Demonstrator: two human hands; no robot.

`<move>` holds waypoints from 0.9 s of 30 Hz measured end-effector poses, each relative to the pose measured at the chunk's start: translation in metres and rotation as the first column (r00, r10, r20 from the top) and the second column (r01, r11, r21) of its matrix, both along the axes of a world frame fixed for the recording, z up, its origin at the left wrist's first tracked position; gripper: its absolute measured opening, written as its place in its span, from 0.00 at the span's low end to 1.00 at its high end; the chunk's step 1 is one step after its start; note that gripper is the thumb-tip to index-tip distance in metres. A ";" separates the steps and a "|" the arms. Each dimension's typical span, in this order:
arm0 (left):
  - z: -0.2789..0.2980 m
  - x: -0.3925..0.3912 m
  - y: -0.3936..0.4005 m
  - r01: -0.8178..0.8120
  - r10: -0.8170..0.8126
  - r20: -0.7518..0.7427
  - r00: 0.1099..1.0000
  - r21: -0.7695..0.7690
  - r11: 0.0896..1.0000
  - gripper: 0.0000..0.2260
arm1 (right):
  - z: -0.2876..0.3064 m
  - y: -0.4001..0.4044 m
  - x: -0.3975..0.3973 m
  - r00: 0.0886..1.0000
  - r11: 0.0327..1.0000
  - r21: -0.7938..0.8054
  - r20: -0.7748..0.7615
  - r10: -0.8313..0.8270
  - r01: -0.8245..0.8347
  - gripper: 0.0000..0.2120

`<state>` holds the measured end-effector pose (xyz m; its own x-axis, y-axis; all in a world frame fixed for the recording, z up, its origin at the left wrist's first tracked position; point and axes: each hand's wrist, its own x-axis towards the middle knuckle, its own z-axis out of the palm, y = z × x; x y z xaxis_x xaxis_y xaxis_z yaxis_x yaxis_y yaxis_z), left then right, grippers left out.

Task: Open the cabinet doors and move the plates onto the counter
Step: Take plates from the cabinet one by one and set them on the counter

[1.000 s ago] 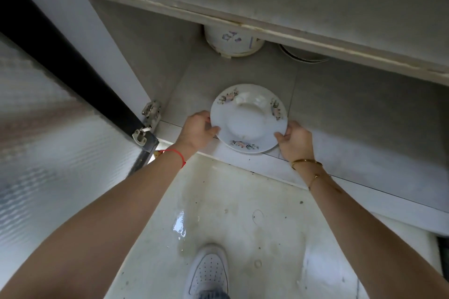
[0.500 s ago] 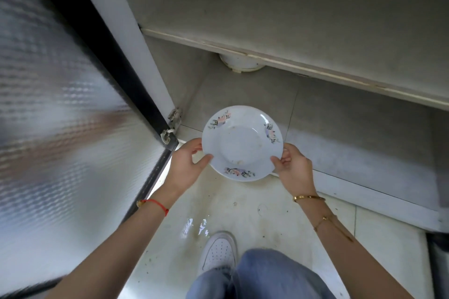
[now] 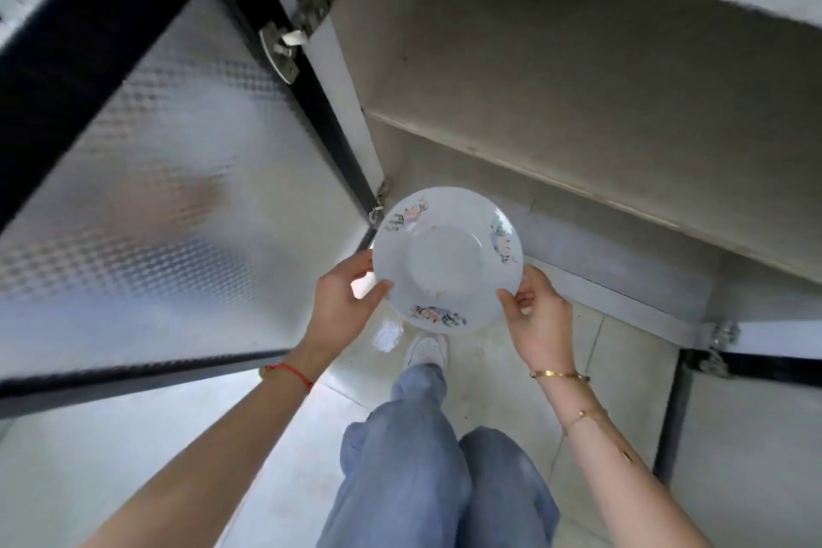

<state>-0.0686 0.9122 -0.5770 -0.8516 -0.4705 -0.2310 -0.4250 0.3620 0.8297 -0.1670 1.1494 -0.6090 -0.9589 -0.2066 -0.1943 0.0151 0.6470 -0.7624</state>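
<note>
A white plate (image 3: pixel 445 254) with small flower prints on its rim is held in the air in front of the open lower cabinet (image 3: pixel 556 111). My left hand (image 3: pixel 342 303) grips its left edge, thumb on top. My right hand (image 3: pixel 536 316) grips its right edge the same way. The plate is outside the cabinet, above the floor and my legs. The left cabinet door (image 3: pixel 147 174), frosted glass in a black frame, stands wide open. The counter is out of view.
The cabinet has a bare middle shelf (image 3: pixel 533 174) and a bottom shelf (image 3: pixel 622 245). A second door (image 3: pixel 747 436) stands open at the lower right. Metal hinges (image 3: pixel 298 22) stick out on the left side. Pale tiled floor (image 3: pixel 480 383) lies below.
The plate has left the bottom shelf and come up and out of the cabinet in both hands. My view has risen, so more of the cabinet and both doors now show.
</note>
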 end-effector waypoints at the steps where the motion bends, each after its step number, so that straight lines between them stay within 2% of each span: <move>1: 0.026 0.009 0.004 -0.008 0.008 0.007 1.000 -0.001 1.000 0.14 | 0.026 0.004 0.009 1.000 1.000 -0.001 0.005 0.004 -0.004 0.15; 9: 0.240 0.075 0.046 -0.037 0.038 0.032 0.999 -0.021 0.999 0.14 | 0.245 0.045 0.066 0.999 0.998 -0.052 0.008 0.042 -0.042 0.18; 15: 0.359 0.101 0.079 -0.040 0.041 0.010 0.999 -0.067 0.997 0.15 | 0.369 0.077 0.090 0.999 0.996 -0.068 -0.009 0.054 -0.054 0.17; 21: 0.427 0.089 0.098 -0.020 0.017 -0.046 0.999 -0.048 0.999 0.16 | 0.444 0.102 0.084 0.998 0.996 -0.087 -0.056 0.021 -0.026 0.17; 27: 0.460 0.028 0.098 0.070 -0.073 -0.095 0.993 -0.027 0.997 0.17 | 0.473 0.111 0.043 0.994 0.995 -0.084 -0.084 -0.062 0.055 0.14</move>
<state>-0.0409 1.0104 -0.1168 -0.9010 -0.4118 -0.1362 -0.3160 0.4082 0.8565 -0.1243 1.2603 -0.1360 -0.9824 -0.1612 -0.0947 -0.0172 0.5824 -0.8127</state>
